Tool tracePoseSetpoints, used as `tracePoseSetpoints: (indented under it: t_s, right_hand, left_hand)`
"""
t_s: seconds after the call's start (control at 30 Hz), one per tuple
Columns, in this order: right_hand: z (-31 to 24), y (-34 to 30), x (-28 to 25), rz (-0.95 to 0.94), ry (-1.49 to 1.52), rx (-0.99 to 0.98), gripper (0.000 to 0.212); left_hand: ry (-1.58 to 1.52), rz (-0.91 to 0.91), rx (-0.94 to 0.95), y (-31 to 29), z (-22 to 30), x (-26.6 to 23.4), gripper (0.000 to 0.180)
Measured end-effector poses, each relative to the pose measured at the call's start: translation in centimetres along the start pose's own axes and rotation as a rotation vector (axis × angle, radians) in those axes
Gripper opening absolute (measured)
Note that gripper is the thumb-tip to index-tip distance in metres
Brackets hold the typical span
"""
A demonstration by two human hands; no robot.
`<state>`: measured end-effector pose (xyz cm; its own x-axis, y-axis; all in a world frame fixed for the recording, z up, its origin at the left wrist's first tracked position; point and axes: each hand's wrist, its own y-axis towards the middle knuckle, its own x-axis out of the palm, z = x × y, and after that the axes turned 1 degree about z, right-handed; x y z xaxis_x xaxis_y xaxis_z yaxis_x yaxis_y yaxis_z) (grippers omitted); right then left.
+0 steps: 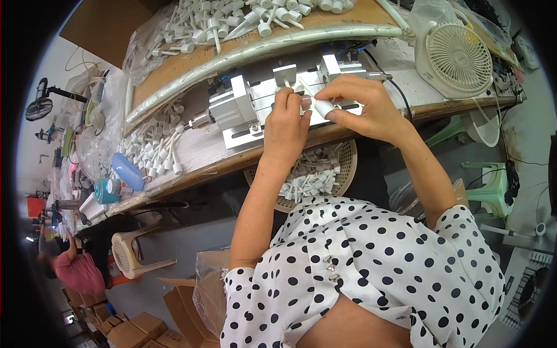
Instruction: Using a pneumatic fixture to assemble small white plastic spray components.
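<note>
My left hand (285,123) rests on the metal press fixture (243,104) at the table's front, its fingers pinched around a small white tube part (286,84). Beside it, my right hand (355,104) grips a white plastic pump cap with a thin stem (322,107), held just above the fixture. The two hands almost touch over the fixture's middle slot.
A heap of white pump parts (232,20) lies at the table's back, another pile (154,148) at the left. A beige basket (316,174) of white parts sits below the table edge. A small white fan (458,58) stands right. Another person (72,267) sits far left among cardboard boxes.
</note>
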<state>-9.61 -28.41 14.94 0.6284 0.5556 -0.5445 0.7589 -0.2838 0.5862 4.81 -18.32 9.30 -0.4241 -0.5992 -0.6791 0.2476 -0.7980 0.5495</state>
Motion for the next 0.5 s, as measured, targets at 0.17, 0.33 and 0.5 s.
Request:
tracePoseSetpoints:
  t_s: [0.17, 0.33, 0.5]
  right_hand:
    - [0.6, -0.2, -0.3, 0.037, 0.013, 0.039, 0.022]
    - [2.1, 0.3, 0.7, 0.050, 0.014, -0.030, 0.021]
    - [3.3, 1.4, 2.7, 0.021, -0.034, -0.143, 0.015]
  left_hand:
    - [-0.044, 0.018, -0.027, -0.3, -0.4, 0.2, 0.025]
    - [-0.102, 0.195, 0.002, -1.3, 0.1, -0.4, 0.024]
    - [-0.187, 0.268, -0.144, -3.7, 0.9, -1.5, 0.025]
